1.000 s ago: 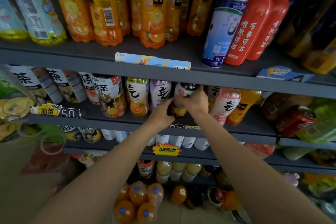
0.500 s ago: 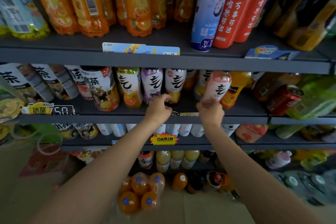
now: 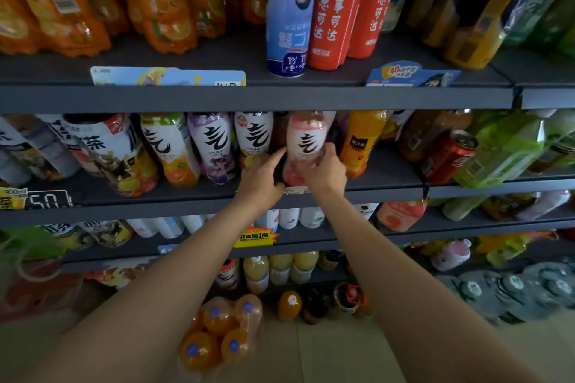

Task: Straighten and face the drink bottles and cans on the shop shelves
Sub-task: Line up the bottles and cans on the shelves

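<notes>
Head view: pink bottle [image 3: 306, 146] stands at the front lip of the middle shelf [image 3: 385, 179], label outward, probably so shoppers read it. Right hand [image 3: 323, 172] wraps its lower body, fingers curled round the far side, seemingly to turn or steady it. Left hand [image 3: 264, 174] has its fingers curled at the bottle's left base, index stretched up along it, likely bracing; whether it truly grips is unclear. White bottle [image 3: 253, 137] and orange bottle [image 3: 361, 146] flank it closely, leaving little room

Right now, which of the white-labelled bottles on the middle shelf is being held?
The pink bottle: both the left hand and right hand grip its base.
</notes>
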`<state>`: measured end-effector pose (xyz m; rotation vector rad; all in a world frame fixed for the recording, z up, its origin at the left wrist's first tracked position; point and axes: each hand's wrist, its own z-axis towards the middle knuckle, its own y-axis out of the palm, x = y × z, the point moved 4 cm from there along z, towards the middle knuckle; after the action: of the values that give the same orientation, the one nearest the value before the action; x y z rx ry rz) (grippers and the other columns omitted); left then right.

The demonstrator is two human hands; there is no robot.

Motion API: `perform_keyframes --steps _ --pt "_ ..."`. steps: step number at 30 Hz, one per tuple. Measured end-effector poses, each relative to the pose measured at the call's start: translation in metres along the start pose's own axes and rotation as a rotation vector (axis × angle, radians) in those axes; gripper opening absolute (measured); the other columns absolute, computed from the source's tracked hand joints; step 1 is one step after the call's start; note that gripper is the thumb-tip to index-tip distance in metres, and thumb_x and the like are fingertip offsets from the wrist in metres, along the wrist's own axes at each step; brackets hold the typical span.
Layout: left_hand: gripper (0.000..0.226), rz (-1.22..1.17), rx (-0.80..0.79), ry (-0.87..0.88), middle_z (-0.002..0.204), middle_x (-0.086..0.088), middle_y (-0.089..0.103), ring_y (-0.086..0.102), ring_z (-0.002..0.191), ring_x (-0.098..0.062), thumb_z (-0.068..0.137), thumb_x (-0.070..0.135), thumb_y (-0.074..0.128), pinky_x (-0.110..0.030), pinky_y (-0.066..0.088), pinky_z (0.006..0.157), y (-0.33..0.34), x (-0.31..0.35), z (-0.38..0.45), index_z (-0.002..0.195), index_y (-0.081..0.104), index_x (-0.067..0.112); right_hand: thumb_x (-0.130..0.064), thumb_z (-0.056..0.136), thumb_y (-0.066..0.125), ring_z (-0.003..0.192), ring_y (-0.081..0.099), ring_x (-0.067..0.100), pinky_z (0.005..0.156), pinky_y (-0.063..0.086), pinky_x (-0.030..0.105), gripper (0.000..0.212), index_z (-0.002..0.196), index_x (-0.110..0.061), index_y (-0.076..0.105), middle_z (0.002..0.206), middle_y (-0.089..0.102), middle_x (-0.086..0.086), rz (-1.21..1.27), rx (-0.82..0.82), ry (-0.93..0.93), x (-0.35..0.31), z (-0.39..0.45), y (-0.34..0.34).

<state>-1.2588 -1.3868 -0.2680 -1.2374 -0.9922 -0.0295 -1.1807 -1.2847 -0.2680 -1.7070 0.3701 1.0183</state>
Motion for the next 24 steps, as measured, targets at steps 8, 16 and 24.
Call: perform_keyframes --steps 8,16,24 --pt "0.031 0.046 0.146 -0.127 0.119 -0.007 0.06 0.056 0.108 -0.029 0.087 0.005 0.048 -0.038 0.048 0.086 0.004 -0.008 -0.004 0.116 0.06 0.012 -0.028 0.082 0.07 0.104 0.059 0.025 0.086 0.049 0.034 0.049 0.121 -0.007 0.05 0.112 0.064 0.01 0.13 -0.062 -0.003 0.011 0.006 0.003" --pt "0.029 -0.051 0.07 0.069 0.118 -0.007 0.057 0.056 0.105 -0.019 0.089 0.004 0.051 -0.025 0.042 0.084 0.044 0.05 0.004 0.116 0.058 0.01 -0.035 0.075 0.075 0.125 0.037 0.034 0.099 0.036 0.043 0.072 0.128 -0.003 0.037 0.135 0.041 0.015 0.16 0.202 0.125 0.064 0.062 -0.061" --pt "0.038 -0.102 0.162 -0.022 0.121 -0.009 0.052 0.054 0.108 -0.021 0.088 0.0 0.047 -0.03 0.043 0.09 0.066 0.067 0.016 0.124 0.052 0.01 -0.037 0.072 0.077 0.125 0.041 0.033 0.102 0.038 0.039 0.084 0.141 -0.016 0.033 0.136 0.039 0.015 -0.003 -0.035 -0.07 0.072 0.103 -0.067"
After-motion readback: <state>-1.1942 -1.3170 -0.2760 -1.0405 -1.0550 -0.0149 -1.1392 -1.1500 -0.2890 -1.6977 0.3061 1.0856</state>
